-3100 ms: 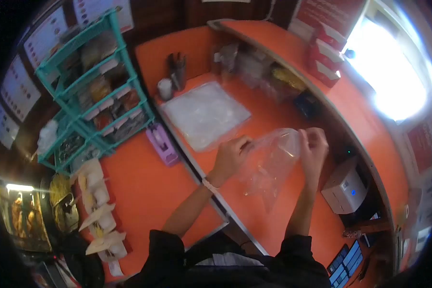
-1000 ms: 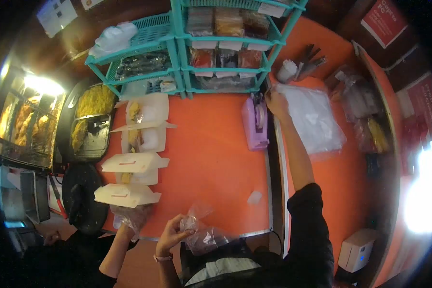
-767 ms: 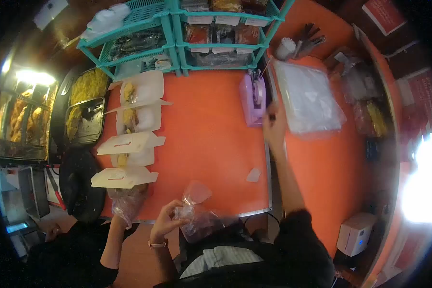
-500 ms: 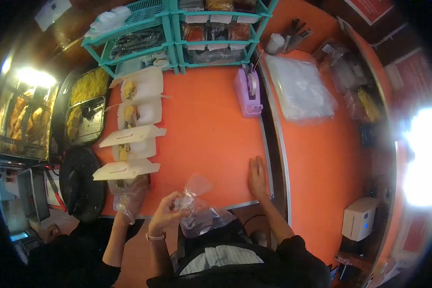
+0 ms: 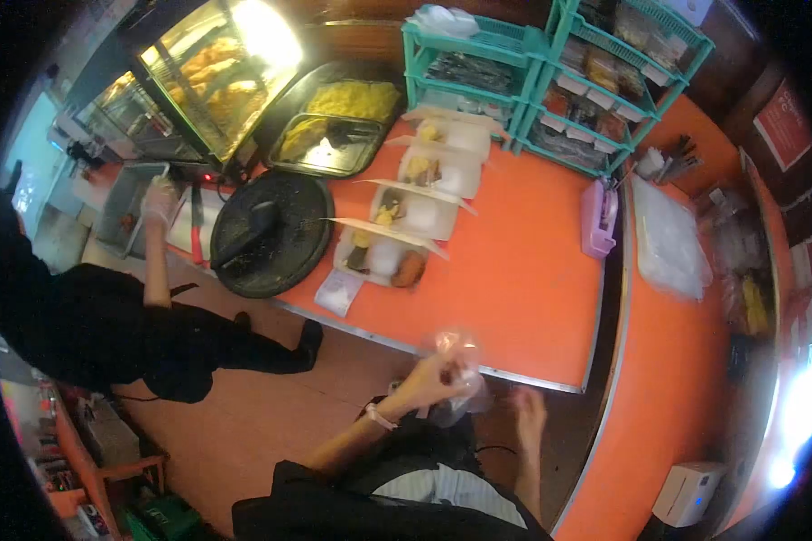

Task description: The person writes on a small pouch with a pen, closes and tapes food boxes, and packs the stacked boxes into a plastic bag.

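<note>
No lettering is readable (red poster (image 5: 784,126) included).

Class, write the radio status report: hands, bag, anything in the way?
Left hand gripping clear plastic bag by edge of orange counter. Right hand apart from bag, blurred, grip unclear. Nothing visible between them.

Pale striped cloth (image 5: 451,491) lies against a black top (image 5: 334,511); a pinkish wristband (image 5: 381,417) sits beyond its short left sleeve (image 5: 290,480).
</note>
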`<move>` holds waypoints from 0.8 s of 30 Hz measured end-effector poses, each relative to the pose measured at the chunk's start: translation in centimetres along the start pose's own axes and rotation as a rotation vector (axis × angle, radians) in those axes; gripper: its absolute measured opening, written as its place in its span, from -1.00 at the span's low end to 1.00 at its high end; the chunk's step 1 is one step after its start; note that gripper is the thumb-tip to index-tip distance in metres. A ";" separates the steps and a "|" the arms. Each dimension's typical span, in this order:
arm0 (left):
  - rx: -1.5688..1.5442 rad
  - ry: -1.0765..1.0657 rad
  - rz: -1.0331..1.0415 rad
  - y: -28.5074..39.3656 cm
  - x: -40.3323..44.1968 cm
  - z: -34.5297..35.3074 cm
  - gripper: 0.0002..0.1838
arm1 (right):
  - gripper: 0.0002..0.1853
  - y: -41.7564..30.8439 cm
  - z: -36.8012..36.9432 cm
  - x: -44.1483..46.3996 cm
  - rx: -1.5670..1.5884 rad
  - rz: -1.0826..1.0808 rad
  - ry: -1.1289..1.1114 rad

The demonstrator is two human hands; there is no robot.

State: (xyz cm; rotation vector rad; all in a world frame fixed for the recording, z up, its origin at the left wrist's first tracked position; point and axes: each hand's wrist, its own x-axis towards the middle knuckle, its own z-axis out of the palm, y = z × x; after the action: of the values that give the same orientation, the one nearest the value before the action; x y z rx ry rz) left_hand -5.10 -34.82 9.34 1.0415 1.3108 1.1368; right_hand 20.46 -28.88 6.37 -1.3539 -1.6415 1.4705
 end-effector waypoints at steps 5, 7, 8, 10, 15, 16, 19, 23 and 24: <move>0.213 0.019 0.037 3.2 -2.9 1.6 -0.61 | -0.76 -3.0 7.1 -2.5 0.480 0.244 -0.287; 0.206 0.046 0.050 3.9 -4.8 0.4 -0.71 | -0.75 -4.6 8.3 -3.4 0.735 0.282 -0.259; 0.205 0.057 0.051 3.0 -5.3 -0.4 -0.71 | -0.74 -5.8 8.5 -3.7 1.005 0.335 -0.200; 0.178 0.528 0.136 0.7 -5.8 -3.2 -0.79 | -0.84 -5.0 6.6 -2.4 1.324 0.391 -0.109; 0.251 1.141 0.243 5.3 -9.5 -8.4 -0.88 | -0.87 -13.5 -0.3 -5.5 0.397 0.093 -0.629; 0.011 1.125 0.321 6.0 -9.4 -8.5 -0.88 | -0.87 -14.2 -0.4 -5.3 0.395 0.084 -0.619; -0.496 0.832 0.172 4.8 -9.1 -6.9 -0.90 | -0.92 -14.3 -0.5 -4.4 -0.301 -0.160 -0.123; -0.452 -0.305 -0.337 4.6 -10.8 -6.2 -0.64 | -0.81 -11.4 -5.9 -1.5 0.906 0.129 0.157; -0.452 -0.311 -0.338 4.1 -10.2 -6.8 -0.64 | -0.79 -13.0 -6.1 -1.7 1.024 0.192 0.200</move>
State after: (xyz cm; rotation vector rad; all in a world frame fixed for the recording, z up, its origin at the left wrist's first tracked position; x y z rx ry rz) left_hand -11.44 -44.61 14.98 0.6041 0.8836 0.9114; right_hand 22.38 -26.66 20.53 -0.9922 -0.4554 1.8135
